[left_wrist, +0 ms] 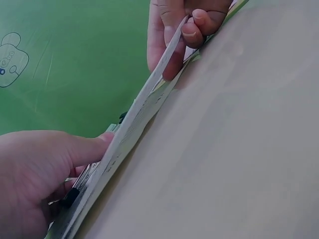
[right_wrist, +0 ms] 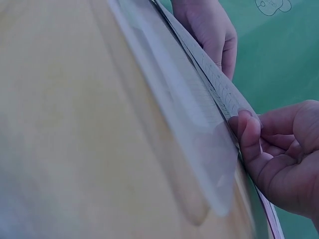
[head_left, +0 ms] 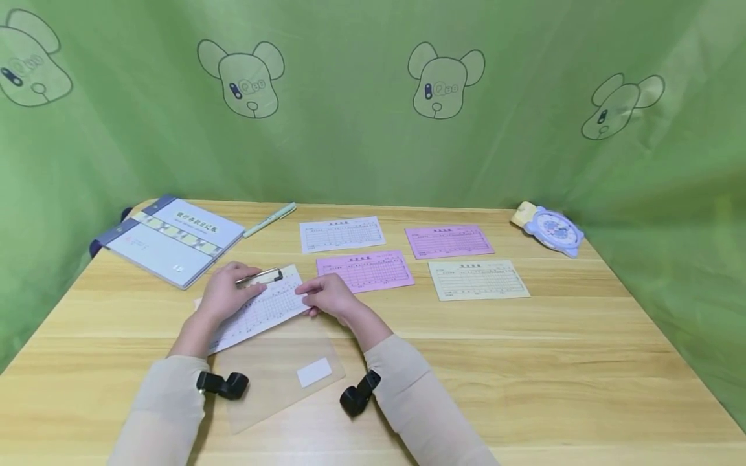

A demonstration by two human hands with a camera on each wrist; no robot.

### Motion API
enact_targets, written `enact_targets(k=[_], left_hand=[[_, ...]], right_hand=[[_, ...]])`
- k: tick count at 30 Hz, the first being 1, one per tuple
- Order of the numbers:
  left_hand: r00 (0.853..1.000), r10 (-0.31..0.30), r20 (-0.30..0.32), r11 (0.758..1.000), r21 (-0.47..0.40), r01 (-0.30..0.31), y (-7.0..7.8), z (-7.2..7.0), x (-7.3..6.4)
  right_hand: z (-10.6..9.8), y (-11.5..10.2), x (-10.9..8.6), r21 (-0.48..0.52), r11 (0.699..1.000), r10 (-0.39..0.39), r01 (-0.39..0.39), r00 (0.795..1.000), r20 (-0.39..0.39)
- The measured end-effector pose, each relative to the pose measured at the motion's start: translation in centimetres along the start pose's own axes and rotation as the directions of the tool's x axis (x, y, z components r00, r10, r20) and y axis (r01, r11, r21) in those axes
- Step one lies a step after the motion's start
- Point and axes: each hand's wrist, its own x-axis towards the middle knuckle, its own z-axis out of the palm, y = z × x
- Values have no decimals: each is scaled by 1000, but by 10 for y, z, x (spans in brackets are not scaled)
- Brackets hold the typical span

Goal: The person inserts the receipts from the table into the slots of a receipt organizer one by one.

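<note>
A translucent clip folder with a white label lies at the front left of the table. On it is a white printed form, its top edge by the folder's metal clip. My left hand holds the folder at the clip, thumb over the paper; in the left wrist view that thumb lies beside the clip. My right hand pinches the form's right edge between thumb and fingers, as the right wrist view shows with the fingertips. Yellowish sheets show under the form in the left wrist view.
Behind the hands lie a white form, two pink forms and a cream form. A blue-white account book and a pale green pen lie back left. A small blue clock stands back right, near the green curtain.
</note>
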Motion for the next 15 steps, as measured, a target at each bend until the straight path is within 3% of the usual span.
enact_targets(k=[8,15], left_hand=[[994,105,-13,981,168,-101,2,2,2],[990,139,13,958,250,-138,4,3,1]], right_hand=[[1,-3,2,-19,1000,22,-22,1000,-18],[2,-7,0,-29,999,27,-28,999,-33]])
